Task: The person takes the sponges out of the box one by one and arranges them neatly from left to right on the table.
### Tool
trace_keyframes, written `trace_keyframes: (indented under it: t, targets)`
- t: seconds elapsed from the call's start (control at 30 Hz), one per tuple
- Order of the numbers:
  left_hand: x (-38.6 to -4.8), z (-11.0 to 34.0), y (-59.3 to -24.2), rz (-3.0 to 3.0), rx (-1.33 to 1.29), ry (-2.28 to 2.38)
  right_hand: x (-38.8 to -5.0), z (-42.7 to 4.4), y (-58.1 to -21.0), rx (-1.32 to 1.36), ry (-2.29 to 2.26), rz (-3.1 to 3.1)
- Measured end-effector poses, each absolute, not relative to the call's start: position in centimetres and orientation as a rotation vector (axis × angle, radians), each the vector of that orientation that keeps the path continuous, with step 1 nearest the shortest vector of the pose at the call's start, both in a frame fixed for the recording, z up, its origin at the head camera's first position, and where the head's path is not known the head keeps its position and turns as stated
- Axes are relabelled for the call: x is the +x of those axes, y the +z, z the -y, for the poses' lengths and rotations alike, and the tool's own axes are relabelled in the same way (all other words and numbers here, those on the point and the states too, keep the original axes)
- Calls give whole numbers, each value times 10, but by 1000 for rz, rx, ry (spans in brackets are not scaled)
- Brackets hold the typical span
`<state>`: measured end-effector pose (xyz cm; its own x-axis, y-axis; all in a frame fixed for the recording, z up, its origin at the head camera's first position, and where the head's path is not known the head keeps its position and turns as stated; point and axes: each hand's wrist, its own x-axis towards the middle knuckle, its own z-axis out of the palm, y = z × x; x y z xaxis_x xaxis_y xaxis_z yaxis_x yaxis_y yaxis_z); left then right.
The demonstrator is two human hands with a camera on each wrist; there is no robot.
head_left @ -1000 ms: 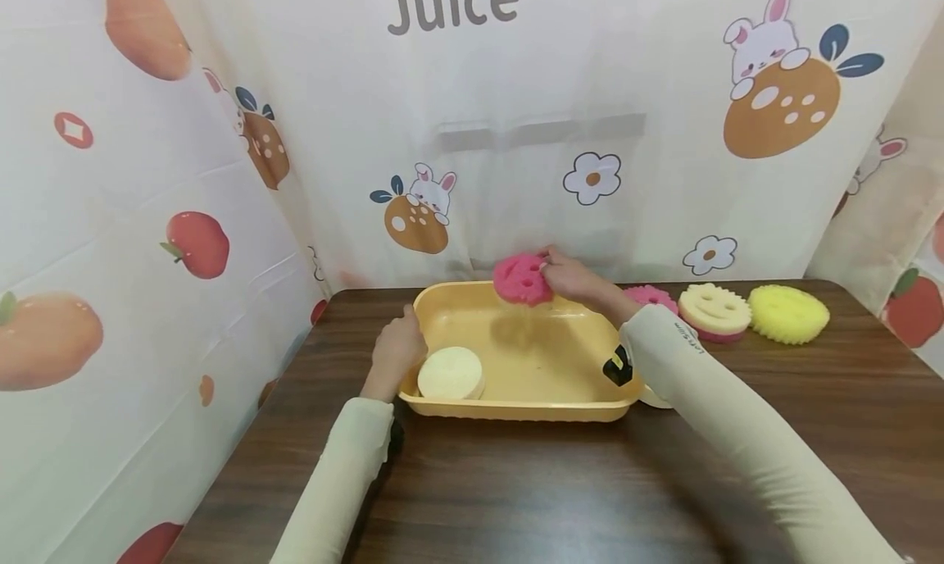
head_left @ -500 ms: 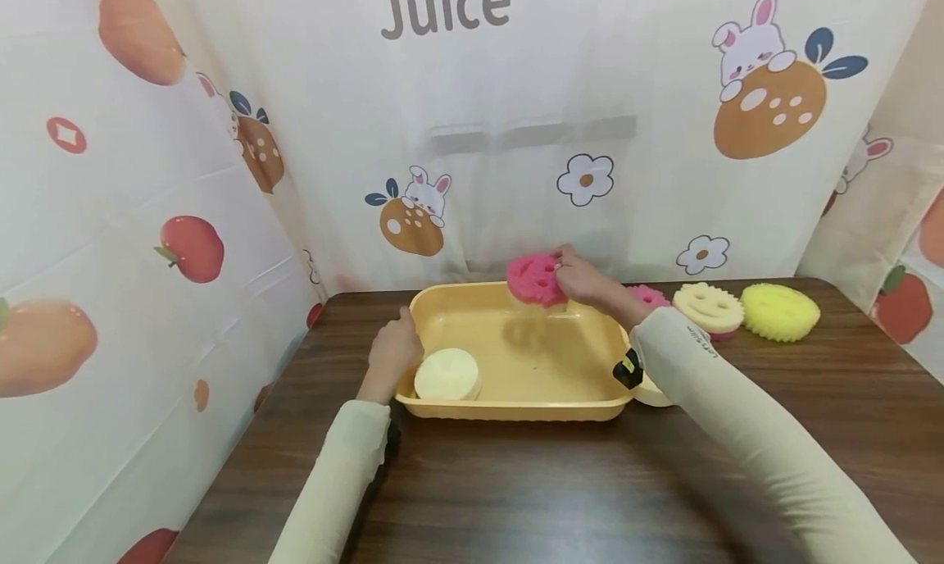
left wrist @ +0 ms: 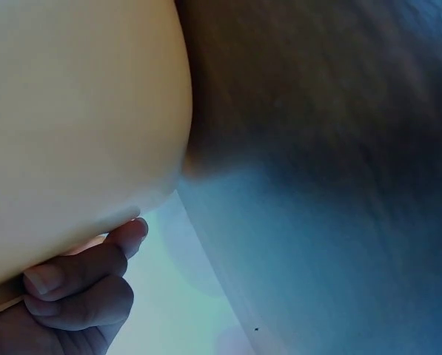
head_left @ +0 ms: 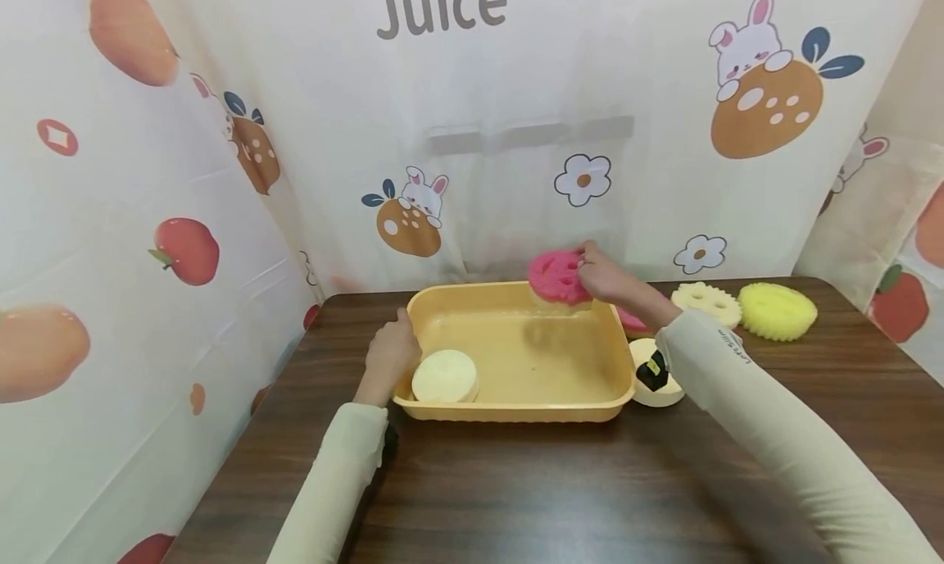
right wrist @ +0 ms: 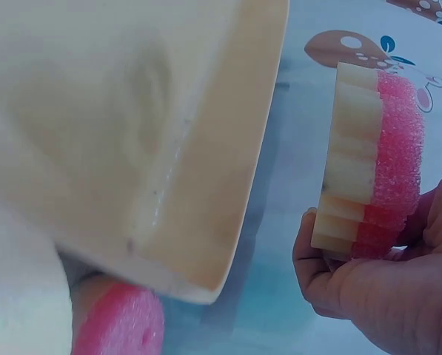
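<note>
My right hand pinches a round, scalloped sponge with a pink layer, a cream layer and face-like holes. It is held above the back right part of a yellow plastic tray. The right wrist view shows the sponge edge-on, with thumb and fingers on its near end, apart from the tray wall. My left hand grips the tray's left rim; in the left wrist view its fingers curl against the tray's outer wall. A round cream sponge lies in the tray's front left corner.
Right of the tray, on the dark wooden table, lie a round cream sponge, a partly hidden pink sponge, a cream smiley sponge and a bright yellow scalloped sponge. A printed curtain hangs behind.
My right hand has carried the pink-and-cream sponge rightward over the tray. More of the cream sponge beside the tray now shows. My left hand keeps its grip on the rim.
</note>
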<state>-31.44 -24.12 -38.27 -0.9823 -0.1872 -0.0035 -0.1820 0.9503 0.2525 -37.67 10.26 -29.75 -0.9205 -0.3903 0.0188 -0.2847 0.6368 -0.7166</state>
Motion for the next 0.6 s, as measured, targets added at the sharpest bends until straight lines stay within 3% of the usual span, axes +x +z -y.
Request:
trace_keyframes:
  t: [0.6]
  targets:
    - [-312, 241, -378, 3092, 284, -422, -366, -137, -296, -459, -1200, -2688]
